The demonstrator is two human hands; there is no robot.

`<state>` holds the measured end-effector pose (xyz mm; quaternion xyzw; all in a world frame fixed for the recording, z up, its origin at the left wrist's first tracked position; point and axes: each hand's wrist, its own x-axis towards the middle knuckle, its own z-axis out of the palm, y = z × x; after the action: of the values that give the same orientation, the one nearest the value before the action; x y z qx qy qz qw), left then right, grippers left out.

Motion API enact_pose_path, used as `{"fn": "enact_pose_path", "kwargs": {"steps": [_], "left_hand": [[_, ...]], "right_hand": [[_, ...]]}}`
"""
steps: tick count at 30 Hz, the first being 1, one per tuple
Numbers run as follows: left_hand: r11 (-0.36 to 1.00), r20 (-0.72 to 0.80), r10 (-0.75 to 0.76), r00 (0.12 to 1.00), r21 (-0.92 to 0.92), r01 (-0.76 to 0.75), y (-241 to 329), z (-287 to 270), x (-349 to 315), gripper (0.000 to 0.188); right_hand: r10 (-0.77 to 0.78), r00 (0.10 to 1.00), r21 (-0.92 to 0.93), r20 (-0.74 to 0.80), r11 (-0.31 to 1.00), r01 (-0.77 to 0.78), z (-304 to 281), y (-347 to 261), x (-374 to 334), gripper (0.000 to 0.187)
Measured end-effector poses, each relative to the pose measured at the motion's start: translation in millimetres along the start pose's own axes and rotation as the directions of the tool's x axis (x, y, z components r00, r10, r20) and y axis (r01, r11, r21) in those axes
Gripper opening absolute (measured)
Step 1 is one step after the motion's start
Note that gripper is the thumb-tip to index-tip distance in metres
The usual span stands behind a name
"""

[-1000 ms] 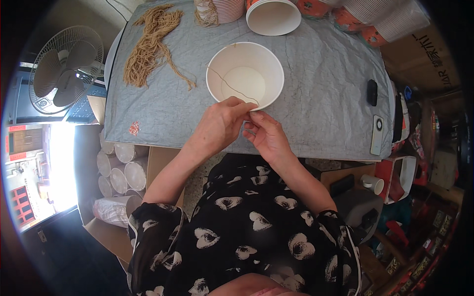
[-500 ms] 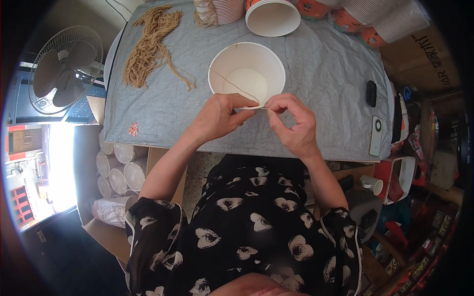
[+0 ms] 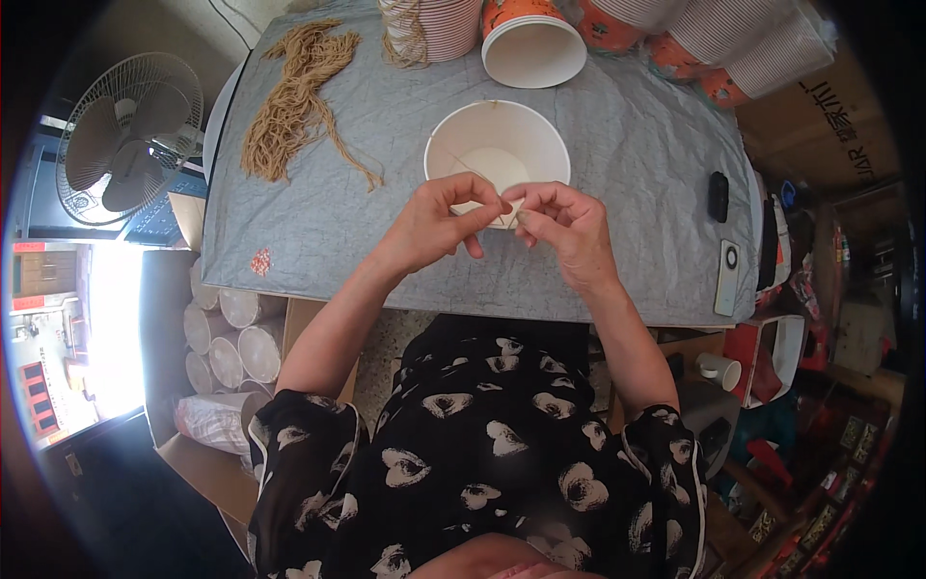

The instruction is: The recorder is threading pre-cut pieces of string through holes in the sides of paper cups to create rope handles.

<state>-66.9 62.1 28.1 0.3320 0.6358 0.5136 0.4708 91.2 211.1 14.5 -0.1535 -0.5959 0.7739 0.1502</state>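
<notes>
A white paper bucket (image 3: 498, 141) lies with its open mouth toward me on the grey-covered table. At its near rim my left hand (image 3: 434, 224) pinches a thin brown string (image 3: 467, 164), whose loose end stretches across the bucket's mouth. Close beside it, fingertips almost touching, my right hand (image 3: 569, 230) pinches the same string. A small bit of string also shows at the bucket's far rim. Whether my fingers touch the near rim is hard to tell. Farther left rests a loose bundle of brown strings (image 3: 301, 101).
Stacked paper buckets (image 3: 432, 27) with strings draped over them stand at the back, beside an orange bucket (image 3: 533, 50) on its side. Bagged stacks line the back right. A black case (image 3: 718, 197) and a phone (image 3: 727, 277) lie at the right edge. A fan (image 3: 130, 135) stands left.
My hands have lifted off the near rim and drawn slightly apart, the string still between my fingertips. The bucket sits a little lower and farther right in the view.
</notes>
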Motion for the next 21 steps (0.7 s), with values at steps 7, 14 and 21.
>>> {"fn": "enact_pose_path", "kwargs": {"steps": [7, 14, 21], "left_hand": [[0.979, -0.065, 0.077, 0.995, -0.181, -0.088, 22.5, -7.1, -9.5, 0.017], [0.929, -0.211, 0.311, 0.927, -0.138, -0.344, 38.7, 15.1, -28.2, 0.019], [0.941, -0.218, 0.261, 0.941, -0.161, -0.298, 25.2, 6.2, -23.4, 0.025]], "right_hand": [[0.008, 0.994, -0.041, -0.108, 0.999, -0.013, 20.7, 2.3, 2.7, 0.007], [-0.044, 0.992, -0.219, -0.121, 0.976, 0.017, 37.4, -19.4, 3.8, 0.006], [-0.155, 0.988, -0.466, 0.003, 0.874, 0.139, 42.7, -45.5, 9.9, 0.004]]}}
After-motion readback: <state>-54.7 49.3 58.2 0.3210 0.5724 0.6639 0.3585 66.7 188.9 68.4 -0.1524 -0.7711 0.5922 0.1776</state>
